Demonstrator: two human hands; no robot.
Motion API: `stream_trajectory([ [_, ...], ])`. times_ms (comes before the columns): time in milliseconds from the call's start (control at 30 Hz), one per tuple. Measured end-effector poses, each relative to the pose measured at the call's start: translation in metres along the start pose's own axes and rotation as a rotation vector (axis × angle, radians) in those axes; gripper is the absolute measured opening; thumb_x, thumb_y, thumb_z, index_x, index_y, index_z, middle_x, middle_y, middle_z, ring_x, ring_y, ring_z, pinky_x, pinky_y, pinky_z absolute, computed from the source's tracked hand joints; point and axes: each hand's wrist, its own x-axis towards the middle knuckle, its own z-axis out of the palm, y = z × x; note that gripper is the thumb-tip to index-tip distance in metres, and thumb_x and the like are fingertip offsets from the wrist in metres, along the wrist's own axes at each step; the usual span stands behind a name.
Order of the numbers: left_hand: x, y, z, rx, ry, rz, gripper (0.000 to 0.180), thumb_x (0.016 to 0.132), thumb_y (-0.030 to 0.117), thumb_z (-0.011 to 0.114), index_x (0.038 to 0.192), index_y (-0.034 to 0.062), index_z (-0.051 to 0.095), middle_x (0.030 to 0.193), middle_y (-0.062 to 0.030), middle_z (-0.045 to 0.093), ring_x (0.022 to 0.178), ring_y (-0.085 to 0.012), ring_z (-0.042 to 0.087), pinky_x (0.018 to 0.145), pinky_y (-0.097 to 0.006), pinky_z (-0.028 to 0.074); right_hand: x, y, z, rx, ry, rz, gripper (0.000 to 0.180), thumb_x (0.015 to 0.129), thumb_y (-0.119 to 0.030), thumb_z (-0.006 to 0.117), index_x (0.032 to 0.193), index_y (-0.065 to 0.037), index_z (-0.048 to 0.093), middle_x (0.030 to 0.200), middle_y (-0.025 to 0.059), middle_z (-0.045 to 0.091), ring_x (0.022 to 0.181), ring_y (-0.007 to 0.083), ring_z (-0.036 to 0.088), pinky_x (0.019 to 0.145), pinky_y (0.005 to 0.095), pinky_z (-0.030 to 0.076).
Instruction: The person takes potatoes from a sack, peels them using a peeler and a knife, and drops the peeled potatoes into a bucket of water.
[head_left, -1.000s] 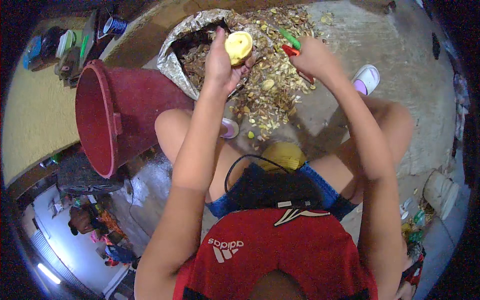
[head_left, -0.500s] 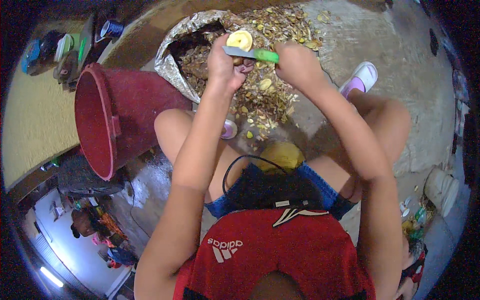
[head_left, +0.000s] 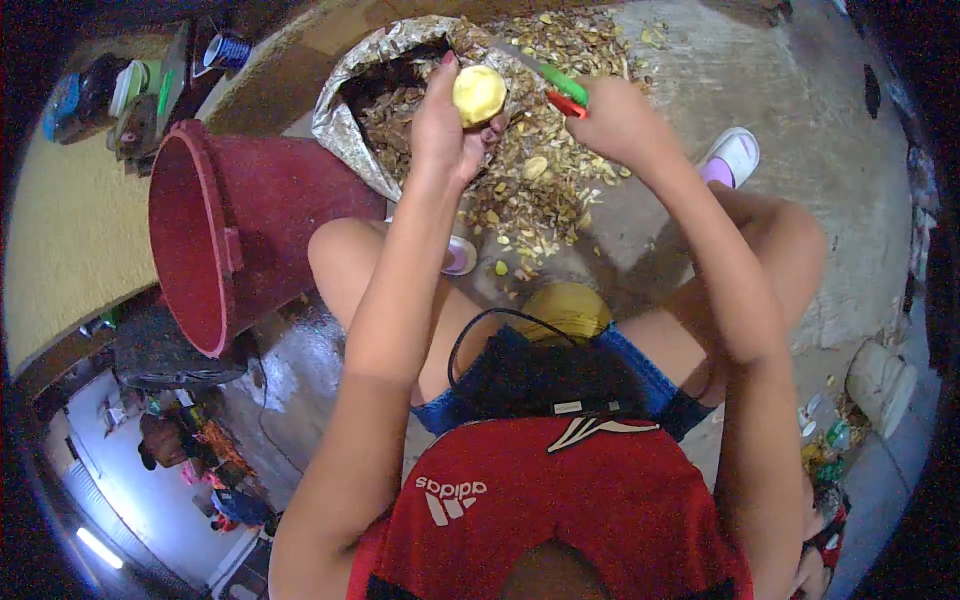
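Note:
My left hand (head_left: 438, 140) is wrapped round a pale yellow, peeled round fruit or vegetable (head_left: 480, 96); its exact kind I cannot make out. To the right, my right hand (head_left: 625, 120) grips a knife (head_left: 562, 82) with a green and red handle. Its blade is blurred and points up and to the left, apart from the yellow piece. Beneath both hands lies a heap of brown and yellow peelings (head_left: 535, 215) on the floor. An open silvery sack (head_left: 335, 120) with peelings in it lies just beyond my left hand.
A large dark red plastic bin (head_left: 285, 215) lies on its side at the left, beside a yellow ledge (head_left: 70, 240) bearing small items. Between my thighs is something round and yellow (head_left: 565, 305). A pale sack-like object (head_left: 880, 385) and litter are at the right.
The knife has come away from the yellow piece, up and to the right, and its blade has swung upward. In my left hand the piece has turned, showing a smoother side.

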Motion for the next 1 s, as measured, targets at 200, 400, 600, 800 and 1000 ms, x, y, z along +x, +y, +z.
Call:
stream_trajectory([
  [200,0.002,-0.003,0.000,-0.036,0.049,-0.033,0.038,0.084,0.042,0.038,0.082,0.0053,0.048,0.064,-0.0064,0.051,0.044,-0.0152,0.046,0.034,-0.024,0.030,-0.014,-0.019,0.006,0.002,-0.016,-0.110,0.019,0.063,-0.013,0.053,0.078,-0.002,0.056,0.064,0.0204,0.055,0.064,0.0363,0.054,0.062,0.0429,0.044],
  [400,0.004,-0.010,0.001,0.066,0.029,0.022,0.032,0.084,0.034,0.038,0.081,0.0038,0.048,0.066,-0.0073,0.051,0.048,-0.0155,0.048,0.035,-0.025,0.033,-0.006,-0.010,0.016,-0.119,0.034,-0.075,0.015,0.062,-0.012,0.053,0.075,-0.003,0.055,0.062,0.0196,0.054,0.061,0.0360,0.054,0.059,0.0446,0.044],
  [600,-0.011,-0.001,0.008,0.131,0.052,0.029,0.029,0.082,0.030,0.038,0.080,0.0029,0.047,0.063,-0.0081,0.052,0.045,-0.0168,0.047,0.034,-0.026,0.034,0.014,0.027,0.008,-0.143,0.022,0.168,0.021,0.062,-0.017,0.056,0.073,0.001,0.059,0.069,0.0210,0.058,0.067,0.0343,0.058,0.065,0.0420,0.047],
  [800,-0.004,0.003,-0.003,-0.011,0.003,-0.012,0.041,0.082,0.043,0.043,0.088,0.0032,0.047,0.067,-0.0100,0.054,0.050,-0.0213,0.053,0.037,-0.027,0.041,0.006,0.013,0.011,-0.055,-0.136,0.138,0.026,0.060,-0.019,0.056,0.076,0.002,0.059,0.071,0.0220,0.058,0.068,0.0358,0.058,0.066,0.0417,0.047],
  [1000,-0.002,0.006,-0.018,0.032,-0.268,-0.059,0.028,0.078,0.025,0.054,0.093,0.0016,0.050,0.080,-0.0111,0.057,0.070,-0.0242,0.059,0.057,-0.028,0.052,0.003,0.008,0.000,0.033,-0.152,0.155,0.026,0.058,-0.019,0.055,0.074,0.001,0.059,0.070,0.0227,0.057,0.068,0.0353,0.058,0.066,0.0414,0.046],
])
